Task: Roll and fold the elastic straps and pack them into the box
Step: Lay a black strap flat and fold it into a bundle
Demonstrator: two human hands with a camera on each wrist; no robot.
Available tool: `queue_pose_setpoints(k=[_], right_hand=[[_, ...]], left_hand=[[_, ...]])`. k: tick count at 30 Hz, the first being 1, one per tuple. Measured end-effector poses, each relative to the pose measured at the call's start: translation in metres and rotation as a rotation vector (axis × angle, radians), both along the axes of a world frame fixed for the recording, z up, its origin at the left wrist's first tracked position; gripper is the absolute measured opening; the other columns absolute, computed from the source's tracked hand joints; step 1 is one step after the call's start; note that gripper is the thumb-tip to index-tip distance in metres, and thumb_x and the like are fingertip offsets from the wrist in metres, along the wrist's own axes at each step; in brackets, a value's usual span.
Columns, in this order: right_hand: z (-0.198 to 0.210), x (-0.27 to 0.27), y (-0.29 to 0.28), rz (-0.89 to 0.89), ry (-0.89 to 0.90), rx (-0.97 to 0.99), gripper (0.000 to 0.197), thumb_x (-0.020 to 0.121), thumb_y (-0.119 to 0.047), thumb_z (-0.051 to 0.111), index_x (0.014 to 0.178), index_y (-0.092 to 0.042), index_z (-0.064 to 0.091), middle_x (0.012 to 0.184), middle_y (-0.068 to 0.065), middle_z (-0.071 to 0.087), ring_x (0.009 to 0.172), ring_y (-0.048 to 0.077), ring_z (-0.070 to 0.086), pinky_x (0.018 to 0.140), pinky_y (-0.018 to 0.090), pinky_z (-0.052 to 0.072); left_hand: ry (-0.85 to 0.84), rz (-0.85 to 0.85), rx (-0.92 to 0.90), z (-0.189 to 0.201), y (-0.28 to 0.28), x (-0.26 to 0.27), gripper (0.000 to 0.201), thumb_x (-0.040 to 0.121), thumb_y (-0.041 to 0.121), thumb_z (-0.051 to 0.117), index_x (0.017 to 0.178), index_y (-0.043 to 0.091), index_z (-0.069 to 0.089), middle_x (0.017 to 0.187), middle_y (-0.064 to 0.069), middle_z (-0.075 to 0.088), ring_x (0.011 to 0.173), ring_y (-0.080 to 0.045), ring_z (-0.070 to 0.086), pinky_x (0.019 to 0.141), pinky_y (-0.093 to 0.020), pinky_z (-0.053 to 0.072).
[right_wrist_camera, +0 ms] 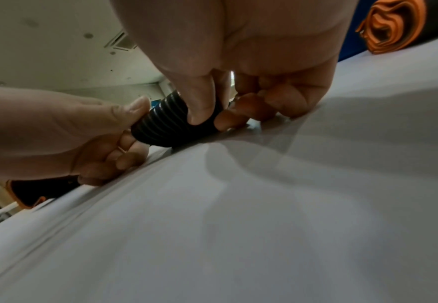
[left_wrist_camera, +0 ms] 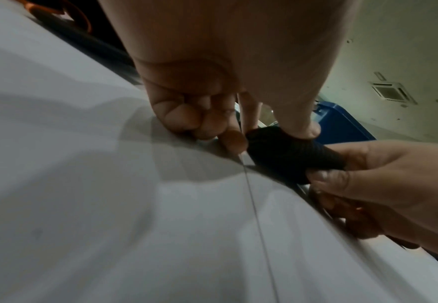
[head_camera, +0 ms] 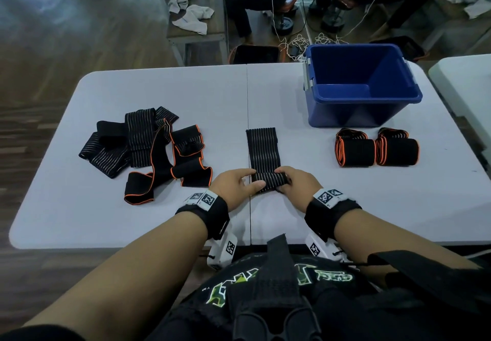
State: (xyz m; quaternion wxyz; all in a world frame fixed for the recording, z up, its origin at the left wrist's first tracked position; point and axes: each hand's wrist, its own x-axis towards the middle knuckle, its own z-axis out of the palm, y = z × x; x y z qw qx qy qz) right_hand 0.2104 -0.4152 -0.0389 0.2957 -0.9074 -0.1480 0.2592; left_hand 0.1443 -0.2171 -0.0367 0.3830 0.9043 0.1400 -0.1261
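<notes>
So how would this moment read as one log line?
step: rolling | hands: both grip black striped elastic strap | blue plastic box: empty

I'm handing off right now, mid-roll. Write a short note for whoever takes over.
Left hand and right hand each pinch an end of the roll started at the near end of the striped strap; the rest lies flat on the table.
Done: two rolled straps sit in front of the blue box, not packed; no straps visible inside it.
Left: finish this roll, do the loose pile on the left, pack everything.
</notes>
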Motion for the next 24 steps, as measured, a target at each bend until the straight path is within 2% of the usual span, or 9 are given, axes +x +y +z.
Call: queue_pose_setpoints(k=[4,7,9,11,13,15,17,21,24], right_hand=[[0.002,0.004,0.000,-0.040,0.015,0.041,0.022,0.092,-0.024,0.063,0.114,-0.025,0.066,0.104,0.000,0.071,0.097,0.021,0.064,0.083,0.032,0.049],[0.005,0.006,0.001,-0.063,0.040,0.044,0.014,0.093,-0.027,0.062,0.103,-0.020,0.069,0.095,0.001,0.071,0.091,0.022,0.064,0.074,0.029,0.046],[0.006,0.007,0.001,-0.094,0.093,0.055,0.019,0.094,-0.033,0.061,0.094,-0.015,0.069,0.089,0.005,0.071,0.085,0.024,0.066,0.070,0.030,0.047],[0.007,0.010,0.002,-0.124,0.136,0.027,0.031,0.095,-0.039,0.060,0.082,-0.011,0.066,0.079,0.007,0.068,0.073,0.024,0.063,0.064,0.029,0.044],[0.008,0.013,0.004,-0.140,0.147,-0.030,0.042,0.096,-0.044,0.058,0.072,-0.009,0.061,0.075,0.012,0.065,0.066,0.025,0.058,0.061,0.030,0.041],[0.009,0.014,0.006,-0.147,0.145,-0.066,0.049,0.097,-0.047,0.055,0.070,-0.007,0.061,0.080,0.020,0.070,0.065,0.027,0.057,0.064,0.031,0.043],[0.010,0.014,0.008,-0.157,0.141,-0.088,0.052,0.097,-0.050,0.051,0.072,-0.005,0.062,0.087,0.022,0.072,0.065,0.028,0.058,0.067,0.033,0.046],[0.011,0.013,0.011,-0.177,0.151,-0.181,0.056,0.096,-0.053,0.050,0.080,-0.002,0.066,0.083,0.017,0.071,0.064,0.027,0.058,0.061,0.031,0.043],[0.010,0.011,0.010,-0.192,0.136,-0.216,0.057,0.095,-0.055,0.050,0.074,-0.004,0.065,0.081,0.015,0.073,0.057,0.023,0.055,0.056,0.029,0.040]], left_hand=[[0.044,-0.063,-0.023,0.003,0.005,0.000,0.065,0.079,0.062,0.073,0.136,0.032,0.061,0.092,-0.002,0.073,0.090,-0.016,0.069,0.074,-0.022,0.048],[0.023,-0.013,-0.025,-0.001,0.001,-0.002,0.040,0.087,0.051,0.070,0.123,0.033,0.069,0.079,0.004,0.068,0.081,-0.012,0.065,0.072,-0.023,0.046],[0.000,0.043,-0.018,-0.003,-0.003,0.000,0.026,0.094,0.049,0.061,0.107,0.031,0.075,0.075,0.008,0.068,0.084,-0.016,0.068,0.078,-0.029,0.053],[-0.001,0.062,-0.004,-0.004,-0.006,0.003,0.034,0.097,0.052,0.052,0.097,0.026,0.074,0.081,0.005,0.072,0.084,-0.017,0.067,0.081,-0.033,0.054],[0.007,0.071,0.011,-0.004,-0.009,0.005,0.044,0.099,0.053,0.048,0.084,0.017,0.069,0.077,0.001,0.069,0.075,-0.018,0.063,0.075,-0.034,0.051],[0.034,0.077,0.029,-0.001,-0.011,0.008,0.051,0.101,0.051,0.045,0.068,0.012,0.053,0.063,-0.002,0.053,0.061,-0.019,0.050,0.064,-0.033,0.042],[0.093,0.073,0.062,0.003,-0.015,0.012,0.052,0.103,0.050,0.042,0.064,0.015,0.045,0.060,-0.002,0.047,0.059,-0.021,0.046,0.063,-0.034,0.040],[0.218,0.049,0.132,0.009,-0.022,0.019,0.055,0.104,0.050,0.038,0.063,0.015,0.047,0.063,-0.002,0.051,0.068,-0.025,0.053,0.074,-0.036,0.045],[0.270,0.031,0.179,0.009,-0.025,0.024,0.055,0.105,0.050,0.037,0.064,0.015,0.049,0.065,-0.003,0.053,0.073,-0.027,0.056,0.072,-0.033,0.043]])
